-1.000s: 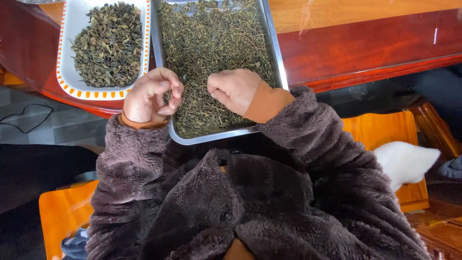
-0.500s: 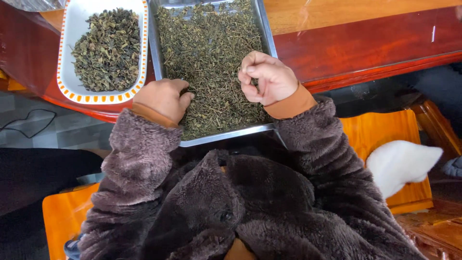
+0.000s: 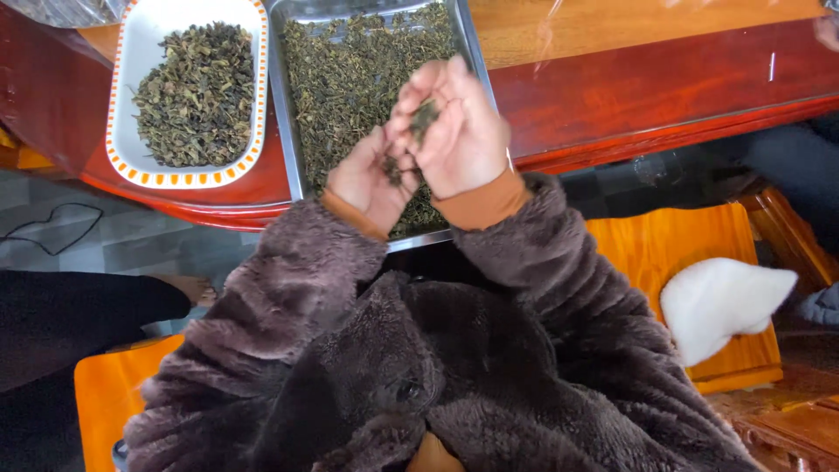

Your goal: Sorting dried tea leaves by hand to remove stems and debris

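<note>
A steel tray (image 3: 284, 114) spread with dried green tea leaves (image 3: 350, 79) lies on the red wooden table in front of me. Both hands hover over its near end, raised and pressed close together. My right hand (image 3: 459, 131) is cupped palm-up with a small clump of leaves in its palm. My left hand (image 3: 367, 179) sits just below and left of it, fingers pinched on a few leaves. Brown fuzzy sleeves with orange cuffs cover both arms.
A white oblong dish with an orange patterned rim (image 3: 122, 131) holds a heap of darker tea leaves left of the tray. The red table edge (image 3: 664, 131) runs to the right. An orange stool (image 3: 673, 245) carries a white cloth (image 3: 721, 301). Another person's dark leg (image 3: 79, 315) lies at left.
Both hands rose off the leaves in the tray and came together over its near end. The right hand turned palm-up with leaves in it.
</note>
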